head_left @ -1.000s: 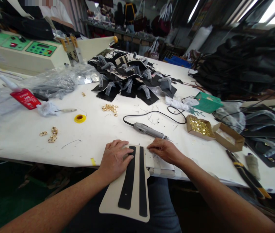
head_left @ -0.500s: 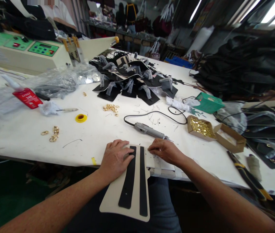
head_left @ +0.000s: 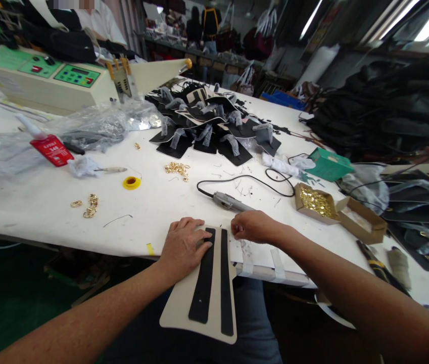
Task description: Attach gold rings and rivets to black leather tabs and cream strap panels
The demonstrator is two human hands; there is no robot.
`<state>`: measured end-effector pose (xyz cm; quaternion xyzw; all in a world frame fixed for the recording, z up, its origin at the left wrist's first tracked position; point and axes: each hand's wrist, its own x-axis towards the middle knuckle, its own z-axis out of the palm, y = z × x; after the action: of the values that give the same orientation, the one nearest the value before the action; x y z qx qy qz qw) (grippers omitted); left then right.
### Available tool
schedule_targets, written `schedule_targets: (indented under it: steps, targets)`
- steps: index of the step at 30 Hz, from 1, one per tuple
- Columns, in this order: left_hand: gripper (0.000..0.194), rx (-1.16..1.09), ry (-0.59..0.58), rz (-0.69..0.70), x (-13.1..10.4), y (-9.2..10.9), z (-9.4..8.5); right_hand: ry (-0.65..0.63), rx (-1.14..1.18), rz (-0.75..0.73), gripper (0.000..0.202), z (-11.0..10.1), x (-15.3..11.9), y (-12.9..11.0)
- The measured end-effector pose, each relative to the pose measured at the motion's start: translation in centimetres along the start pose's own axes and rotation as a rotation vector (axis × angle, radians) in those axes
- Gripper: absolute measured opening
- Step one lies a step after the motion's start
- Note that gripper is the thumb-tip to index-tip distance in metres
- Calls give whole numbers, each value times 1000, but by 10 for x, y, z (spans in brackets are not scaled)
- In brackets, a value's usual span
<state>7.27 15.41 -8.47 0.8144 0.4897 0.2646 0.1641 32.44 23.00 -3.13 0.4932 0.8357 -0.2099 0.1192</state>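
A beige panel with two long black strips (head_left: pixel 214 283) lies across the table's front edge and juts out over my lap. My left hand (head_left: pixel 186 248) rests on its upper left part, fingers spread, fingertips touching the left strip. Just right of the panel's top corner is my right hand (head_left: pixel 254 226), its fingers curled together. Whatever they may hold is hidden. Behind that hand lies a grey electric screwdriver (head_left: pixel 229 201), its tip covered by the hand.
Gold clasps (head_left: pixel 177 169), yellow tape (head_left: pixel 131 182) and a red glue bottle (head_left: pixel 52 149) lie to the left. Black panels (head_left: pixel 210 121) are heaped at the back. On the right are a box of gold pieces (head_left: pixel 316 202) and pliers (head_left: pixel 377 265).
My right hand has curled tighter and risen slightly, now covering the screwdriver's tip. My left hand stays on the panel. The whole view has shifted a little.
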Motion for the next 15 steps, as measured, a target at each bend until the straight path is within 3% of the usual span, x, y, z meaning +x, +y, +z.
schedule_targets:
  steps: [7, 15]
  targets:
    - [16, -3, 6, 2, -1, -1, 1, -22, 117, 37, 7, 1, -9, 4]
    - [16, 8, 19, 11, -1, -1, 1, 53, 293, 63, 9, 12, -20, 4]
